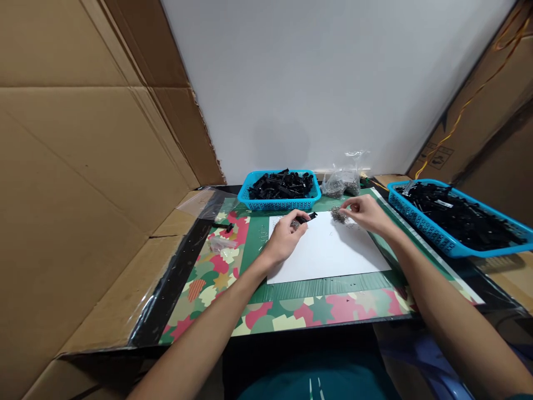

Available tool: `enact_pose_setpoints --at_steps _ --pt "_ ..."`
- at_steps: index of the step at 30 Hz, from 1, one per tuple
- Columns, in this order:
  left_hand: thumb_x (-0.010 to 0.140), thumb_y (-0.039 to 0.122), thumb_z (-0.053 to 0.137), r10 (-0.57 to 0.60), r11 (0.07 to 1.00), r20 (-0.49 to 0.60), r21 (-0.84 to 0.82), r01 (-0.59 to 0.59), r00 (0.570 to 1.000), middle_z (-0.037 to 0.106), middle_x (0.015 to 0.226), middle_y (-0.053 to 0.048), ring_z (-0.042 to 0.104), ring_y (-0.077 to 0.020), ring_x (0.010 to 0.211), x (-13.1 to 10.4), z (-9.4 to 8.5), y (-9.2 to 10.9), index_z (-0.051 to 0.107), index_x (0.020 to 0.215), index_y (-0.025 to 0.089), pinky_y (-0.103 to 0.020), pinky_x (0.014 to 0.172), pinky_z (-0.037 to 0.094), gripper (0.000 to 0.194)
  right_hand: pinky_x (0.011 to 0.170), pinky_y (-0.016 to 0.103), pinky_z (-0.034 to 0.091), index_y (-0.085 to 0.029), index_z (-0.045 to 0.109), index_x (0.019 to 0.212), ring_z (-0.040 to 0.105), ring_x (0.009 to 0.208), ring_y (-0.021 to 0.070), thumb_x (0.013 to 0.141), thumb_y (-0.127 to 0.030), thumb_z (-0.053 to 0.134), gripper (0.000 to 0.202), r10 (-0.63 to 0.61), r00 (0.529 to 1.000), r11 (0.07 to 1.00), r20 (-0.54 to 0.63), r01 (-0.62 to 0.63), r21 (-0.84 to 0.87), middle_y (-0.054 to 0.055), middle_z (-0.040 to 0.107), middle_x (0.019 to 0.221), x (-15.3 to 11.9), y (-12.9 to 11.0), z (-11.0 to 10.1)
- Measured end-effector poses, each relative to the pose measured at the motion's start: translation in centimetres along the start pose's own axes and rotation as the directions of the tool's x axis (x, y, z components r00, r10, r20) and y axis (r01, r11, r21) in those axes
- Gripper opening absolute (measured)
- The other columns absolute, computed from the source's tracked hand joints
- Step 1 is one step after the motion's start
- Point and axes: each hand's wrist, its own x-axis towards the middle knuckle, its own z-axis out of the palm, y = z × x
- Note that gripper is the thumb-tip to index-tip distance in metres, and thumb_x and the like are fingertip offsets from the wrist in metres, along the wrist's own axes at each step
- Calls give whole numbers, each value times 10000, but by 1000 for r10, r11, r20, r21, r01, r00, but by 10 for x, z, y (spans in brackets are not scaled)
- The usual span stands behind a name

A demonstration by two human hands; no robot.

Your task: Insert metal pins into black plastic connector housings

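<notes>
My left hand [286, 238] is closed round a small black plastic part [309, 217], whose end sticks out past the fingertips above a white sheet [328, 255]. At the sheet's far edge lies a heap of tiny silvery metal pieces [337, 214], too small to name. My right hand [363, 213] is at this heap, thumb and forefinger pinched together at its right side. Whatever those fingertips hold, if anything, is too small to make out. More shiny small pieces show by the left palm, partly hidden by the fingers.
Behind the sheet stands a blue basket [280, 204] heaped with black plastic parts. A larger blue basket [458, 244] of black parts is at the right. Clear bags [342, 180] of small pieces lean near the wall. A single black part [223, 226] lies left, near a plastic bag [221, 244].
</notes>
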Motion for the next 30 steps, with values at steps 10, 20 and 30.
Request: enact_pose_setpoints --at_steps 10,20,30 --pt "976 378 616 21 998 23 51 -22 1000 613 838 9 503 -131 653 -1 0 0 671 1106 206 -230 584 393 222 543 289 240 -182 848 843 381 570 129 808 -377 755 218 -136 902 990 409 111 86 -21 503 592 0 -9 12" --pt "973 323 617 81 988 52 125 -87 995 750 1093 -66 633 -186 833 -2 -1 1 775 998 197 -294 728 504 204 538 290 198 -161 827 822 294 549 108 833 -408 725 268 -123 921 978 369 49 204 -58 360 571 -5 -22 14" --pt "994 350 653 -14 996 122 92 3 992 757 1247 -179 761 -245 961 -3 6 -13 626 1449 163 -349 815 578 493 524 292 191 -138 829 769 297 523 102 726 -428 788 296 109 975 935 194 -166 313 -58 388 523 -5 -28 34"
